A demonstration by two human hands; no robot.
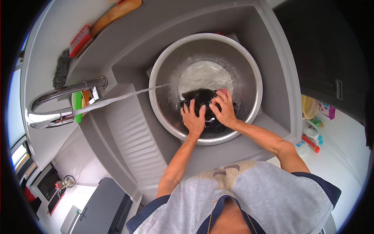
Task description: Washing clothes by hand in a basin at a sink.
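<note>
A large round metal basin stands in a grey laundry sink, and water streams into it from a chrome faucet. Dark wet cloth lies in the water at the basin's near side. My left hand rests on the cloth with its fingers spread. On the cloth's right part is my right hand, fingers bent; a small pink thing shows at its fingertips. Whether the right fingers grip cloth or the pink thing is not clear.
A ribbed washboard slopes left of the basin. On the ledge at the upper left lie a red-bristled brush with a wooden handle and a grey scouring pad. Bottles stand at the right, below a dark cabinet.
</note>
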